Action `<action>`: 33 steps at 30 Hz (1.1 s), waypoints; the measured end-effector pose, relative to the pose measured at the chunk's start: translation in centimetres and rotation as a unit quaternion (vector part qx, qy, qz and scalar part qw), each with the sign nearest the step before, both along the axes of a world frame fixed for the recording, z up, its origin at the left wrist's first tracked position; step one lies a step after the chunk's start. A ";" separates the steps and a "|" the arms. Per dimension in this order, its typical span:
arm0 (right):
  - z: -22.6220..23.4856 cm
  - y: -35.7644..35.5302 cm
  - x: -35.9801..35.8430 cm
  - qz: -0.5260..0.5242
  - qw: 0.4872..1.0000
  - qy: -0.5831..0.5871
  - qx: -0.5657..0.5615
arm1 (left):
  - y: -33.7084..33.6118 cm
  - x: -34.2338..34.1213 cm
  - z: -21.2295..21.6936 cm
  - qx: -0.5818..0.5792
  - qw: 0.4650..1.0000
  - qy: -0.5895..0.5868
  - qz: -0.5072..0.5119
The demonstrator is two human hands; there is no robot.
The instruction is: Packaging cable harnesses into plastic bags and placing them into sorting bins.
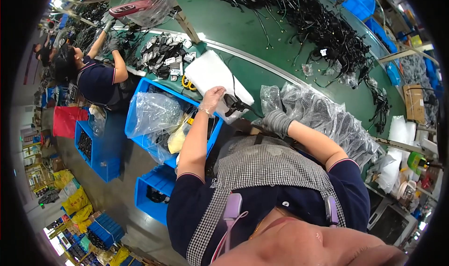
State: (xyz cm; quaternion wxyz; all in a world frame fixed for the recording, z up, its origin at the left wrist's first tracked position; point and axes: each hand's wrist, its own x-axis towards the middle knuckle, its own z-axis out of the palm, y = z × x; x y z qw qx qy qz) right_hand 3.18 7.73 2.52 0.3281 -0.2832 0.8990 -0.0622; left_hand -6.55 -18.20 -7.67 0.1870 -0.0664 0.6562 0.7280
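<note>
Between my hands lies a small black part with a cord (234,105), at the near edge of a white foam sheet stack (213,72). My left hand (213,99) is closed, its fingertips pinching at the left side of this black part over the white sheets. On the right, my right hand (277,122) wears a grey glove, and its fingers curl round the end of a black strip running from the part. The exact grip of the right fingertips is hidden. Yellow-handled scissors (188,82) lie left of the sheets.
Clear bubble-wrap bags (318,111) cover the bench at right. A heap of black cables (318,25) spreads across the green bench (241,30). Packed small parts (166,55) lie at left, near a co-worker (100,76). Below stands a blue crate (140,90) holding plastic bags.
</note>
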 end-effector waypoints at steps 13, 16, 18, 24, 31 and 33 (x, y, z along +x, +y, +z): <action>13.9 -1.2 -0.9 -0.170 0.706 -0.233 -0.647 | 1.0 0.4 -5.3 -0.165 0.973 0.101 -0.126; 12.5 -0.9 -0.9 -0.214 0.713 -0.244 -0.621 | -0.5 -1.4 -11.8 -0.232 0.945 0.198 -0.119; 8.4 -0.1 -0.9 -0.240 0.717 -0.251 -0.605 | -0.4 -1.4 -11.4 -0.164 0.980 0.114 -0.018; -0.3 -0.2 -0.1 -0.113 0.965 0.023 -0.236 | -0.3 0.0 -4.9 0.020 0.990 0.007 0.138; 0.0 -0.4 -1.4 0.014 0.993 0.027 -0.110 | -1.1 2.3 3.0 -0.270 0.887 0.373 0.039; 0.0 0.2 -2.1 0.001 0.994 0.030 -0.105 | -0.7 2.7 7.6 -0.341 0.809 0.467 -0.105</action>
